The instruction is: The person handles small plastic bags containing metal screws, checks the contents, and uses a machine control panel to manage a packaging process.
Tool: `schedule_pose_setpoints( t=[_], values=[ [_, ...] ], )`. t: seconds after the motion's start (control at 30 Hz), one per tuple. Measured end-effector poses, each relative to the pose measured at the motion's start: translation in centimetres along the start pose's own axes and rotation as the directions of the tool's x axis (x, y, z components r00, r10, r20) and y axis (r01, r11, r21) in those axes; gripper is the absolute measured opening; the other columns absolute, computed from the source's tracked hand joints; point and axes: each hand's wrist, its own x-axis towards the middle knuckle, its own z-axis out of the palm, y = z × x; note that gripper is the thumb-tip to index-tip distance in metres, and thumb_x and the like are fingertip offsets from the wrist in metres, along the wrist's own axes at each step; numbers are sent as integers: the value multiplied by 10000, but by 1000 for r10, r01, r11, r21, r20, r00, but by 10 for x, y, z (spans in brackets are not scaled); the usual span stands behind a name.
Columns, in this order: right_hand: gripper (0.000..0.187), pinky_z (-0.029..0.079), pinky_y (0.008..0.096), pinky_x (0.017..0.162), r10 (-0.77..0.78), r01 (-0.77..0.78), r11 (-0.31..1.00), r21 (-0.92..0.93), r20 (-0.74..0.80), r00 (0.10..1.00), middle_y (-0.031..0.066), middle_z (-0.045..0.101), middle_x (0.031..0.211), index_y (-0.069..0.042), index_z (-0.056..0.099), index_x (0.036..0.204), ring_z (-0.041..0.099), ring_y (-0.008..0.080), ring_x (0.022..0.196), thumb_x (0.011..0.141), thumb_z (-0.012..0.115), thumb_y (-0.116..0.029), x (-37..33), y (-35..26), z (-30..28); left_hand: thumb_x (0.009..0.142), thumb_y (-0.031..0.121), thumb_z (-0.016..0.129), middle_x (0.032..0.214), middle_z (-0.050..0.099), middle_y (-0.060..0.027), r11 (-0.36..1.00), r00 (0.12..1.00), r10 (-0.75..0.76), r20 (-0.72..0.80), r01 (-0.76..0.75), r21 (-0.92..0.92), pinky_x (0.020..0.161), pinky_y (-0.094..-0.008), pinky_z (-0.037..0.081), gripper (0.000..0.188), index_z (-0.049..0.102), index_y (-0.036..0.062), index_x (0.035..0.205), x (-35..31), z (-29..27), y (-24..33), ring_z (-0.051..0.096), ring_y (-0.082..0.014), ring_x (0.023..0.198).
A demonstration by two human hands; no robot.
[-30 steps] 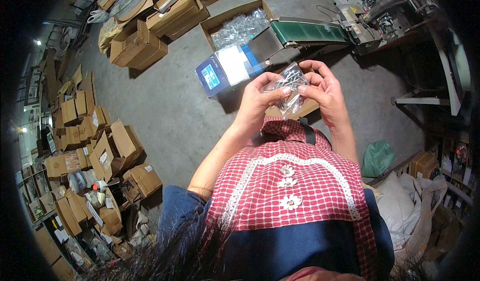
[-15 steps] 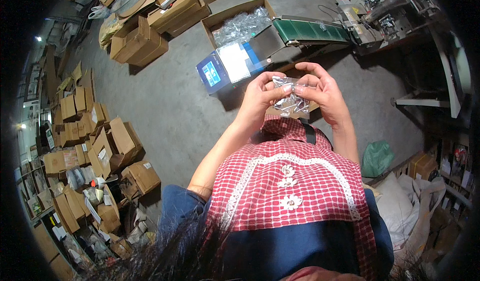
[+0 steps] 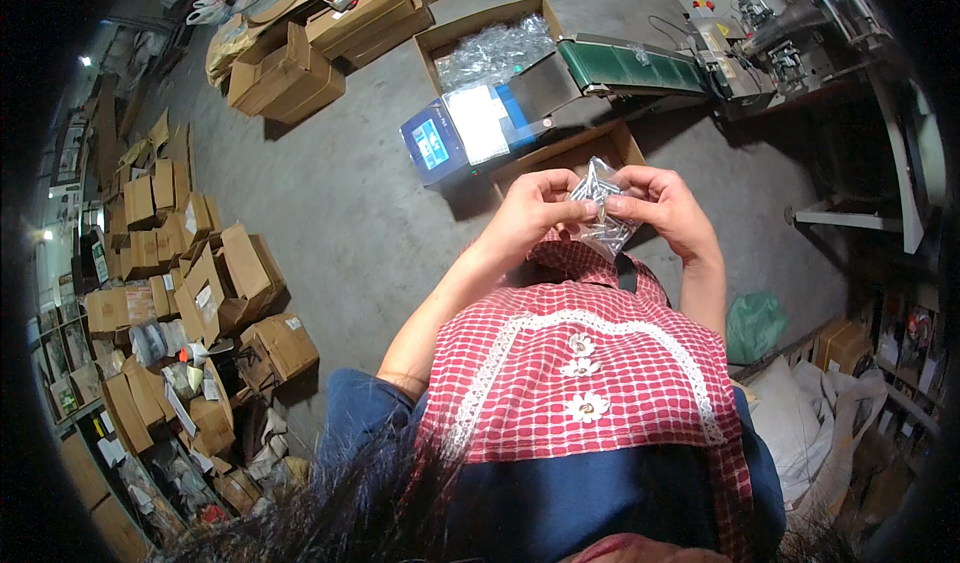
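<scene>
A small clear plastic bag of screws [image 3: 604, 231] is held up in front of my chest, its corners pointing up and down. Long, shiny metal pieces that look like screws show through the film. My left hand [image 3: 538, 211] pinches the bag's left side with thumb and curled fingers. On the opposite side my right hand [image 3: 668, 209] grips it the same way, and the two thumbs nearly meet across the front. Parts of the fingers are hidden behind the bag. Just beyond my hands is an open cardboard carton [image 3: 628, 145].
A green conveyor belt [image 3: 630, 66] runs from a machine [image 3: 745, 58] at the right to a blue-fronted unit [image 3: 430, 145]. Behind it, a carton [image 3: 428, 47] holds many clear bags. Cardboard boxes [image 3: 255, 273] crowd the left; a green sack [image 3: 755, 328] lies at right.
The bag has turned so that a corner points upward, and both hands have come slightly lower. My right fingers, raised before, are now curled in against the bag. The view has shifted a little.
</scene>
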Motion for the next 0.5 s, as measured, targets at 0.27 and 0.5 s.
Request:
schedule_pose_setpoints(
  t=[0.27, 0.5],
  values=[
    [269, 533, 231, 737, -28, 49, 977, 207, -103, 994, 62, 710, 996, -13, 634, 1120, 669, 95, 851, 867, 713, -63, 3, 3, 15, 868, 162, 719, 892, 671, -40, 996, 986, 33, -162, -46, -80, 714, -244, 467, 248, 648, 8, 1048, 5, -2, -7, 608, -115, 781],
    [136, 470, 204, 604, -125, 156, 980, 123, -230, 965, 7, 666, 825, -34, 647, 997, 604, 58, 679, 911, 692, -130, 8, 7, 12, 904, 181, 683, 928, 668, -26, 995, 989, 31, -143, -44, -92, 766, -244, 461, 279, 649, 10, 1122, 3, -2, -10, 591, -97, 849]
  ],
)
